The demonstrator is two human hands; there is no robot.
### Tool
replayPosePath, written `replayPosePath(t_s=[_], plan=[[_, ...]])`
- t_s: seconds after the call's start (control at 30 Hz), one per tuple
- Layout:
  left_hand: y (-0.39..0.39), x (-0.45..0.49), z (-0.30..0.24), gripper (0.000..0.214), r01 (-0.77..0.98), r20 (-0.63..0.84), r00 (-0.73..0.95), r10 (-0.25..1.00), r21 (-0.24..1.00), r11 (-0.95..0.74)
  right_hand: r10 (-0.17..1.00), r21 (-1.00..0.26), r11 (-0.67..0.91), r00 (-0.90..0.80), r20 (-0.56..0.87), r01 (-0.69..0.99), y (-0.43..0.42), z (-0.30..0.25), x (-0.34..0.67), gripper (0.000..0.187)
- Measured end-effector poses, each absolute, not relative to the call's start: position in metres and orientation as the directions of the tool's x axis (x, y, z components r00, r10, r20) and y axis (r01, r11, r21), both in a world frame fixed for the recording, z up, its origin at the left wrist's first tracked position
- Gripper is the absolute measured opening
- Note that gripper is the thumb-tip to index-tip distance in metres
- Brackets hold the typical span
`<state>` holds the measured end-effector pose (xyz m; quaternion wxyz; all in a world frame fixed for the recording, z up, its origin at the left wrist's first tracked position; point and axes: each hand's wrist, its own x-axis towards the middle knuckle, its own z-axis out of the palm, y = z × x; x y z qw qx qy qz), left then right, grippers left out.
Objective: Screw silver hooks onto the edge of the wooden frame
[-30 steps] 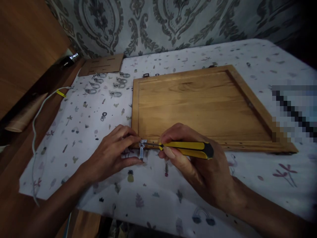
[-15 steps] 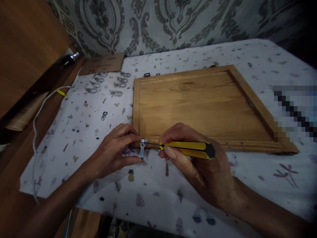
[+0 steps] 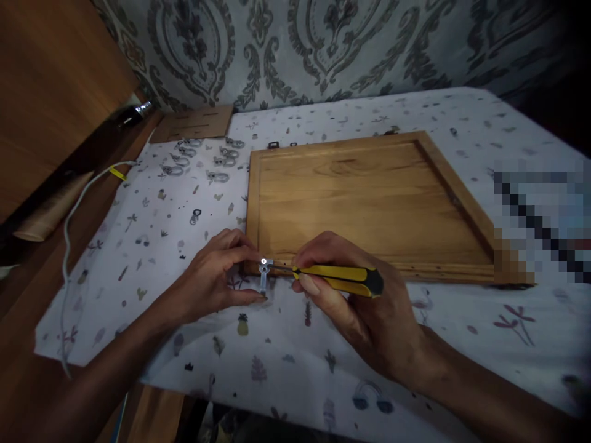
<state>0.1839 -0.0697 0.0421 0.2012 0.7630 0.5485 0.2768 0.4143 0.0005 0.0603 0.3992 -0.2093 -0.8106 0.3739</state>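
Observation:
A framed wooden panel point(image 3: 360, 191) lies on a patterned cloth. At its near left corner, my left hand point(image 3: 210, 271) has its fingers around a small metal hinge point(image 3: 263, 277), with the thumb by the hinge's lower end and the index finger by the top. My right hand point(image 3: 369, 314) grips a screwdriver point(image 3: 339, 280) with a yellow and black handle. The screwdriver lies nearly level, its thin shaft pointing left and its tip against or just at the hinge. A bright screw head shows on top of the hinge.
Several metal hinges point(image 3: 217, 177) lie in two groups at the back left, near a flat brown cardboard piece point(image 3: 194, 123). A small metal part point(image 3: 196, 216) rests left of the panel. A white cable point(image 3: 67, 240) runs along the left table edge. A patterned wall point(image 3: 318, 49) stands behind.
The camera view has shifted slightly, so the panel and screwdriver appear a little further left. Both hands keep their grip on the hinge and the screwdriver.

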Motion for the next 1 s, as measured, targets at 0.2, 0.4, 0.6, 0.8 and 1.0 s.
replayPosePath(t_s=[0.2,0.4,0.6,0.8,1.0], plan=[[-0.07,0.182,0.043,0.04,0.746,0.17,0.256,0.952,0.592,-0.306,0.661,-0.783,0.619,-0.58,0.477,0.062,0.002,0.06,0.413,0.022],[-0.078,0.182,0.048,0.047,0.804,0.159,0.257,0.953,0.512,-0.302,0.675,-0.791,0.609,-0.558,0.483,0.052,0.003,0.057,0.413,0.02],[-0.086,0.185,0.052,0.026,0.791,0.192,0.273,0.943,0.513,-0.334,0.687,-0.803,0.591,-0.57,0.451,0.078,0.002,0.06,0.414,0.024],[-0.086,0.187,0.05,0.025,0.785,0.285,0.324,0.902,0.452,-0.424,0.708,-0.853,0.521,-0.57,0.417,0.024,0.002,0.059,0.415,0.019],[-0.084,0.186,0.043,0.036,0.78,0.366,0.333,0.869,0.412,-0.472,0.703,-0.86,0.51,-0.579,0.413,0.006,0.002,0.057,0.418,0.014]])
